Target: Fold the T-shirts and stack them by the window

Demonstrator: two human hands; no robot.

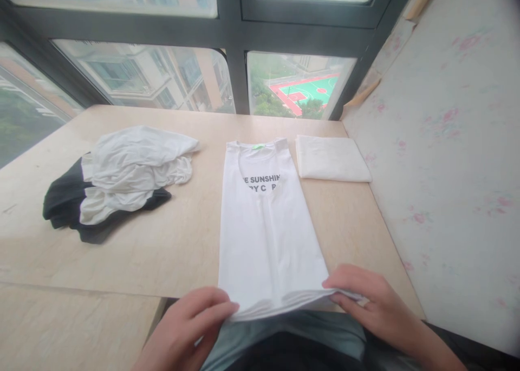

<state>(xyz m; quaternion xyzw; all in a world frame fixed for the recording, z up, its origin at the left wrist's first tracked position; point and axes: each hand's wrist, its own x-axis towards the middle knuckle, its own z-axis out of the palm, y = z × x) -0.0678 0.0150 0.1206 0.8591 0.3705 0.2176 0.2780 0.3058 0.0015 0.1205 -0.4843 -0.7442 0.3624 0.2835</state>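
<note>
A white T-shirt [252,241] lies lengthwise in front of me, its sides folded in to the middle and its neckline at the far end. Dark printed letters show through the neck opening. My left hand [195,317] pinches the near left corner of the hem. At the near right corner, my right hand [365,295] grips the hem between thumb and fingers. Between the two hands the hem is lifted slightly at the table's near edge, and its layers show.
A crumpled pile of white clothing [134,165] and black clothing [67,197] lies to the left. A folded white cloth [333,158] rests at the back right by the wallpapered wall [455,176]. Windows stand behind the wooden tabletop [195,257].
</note>
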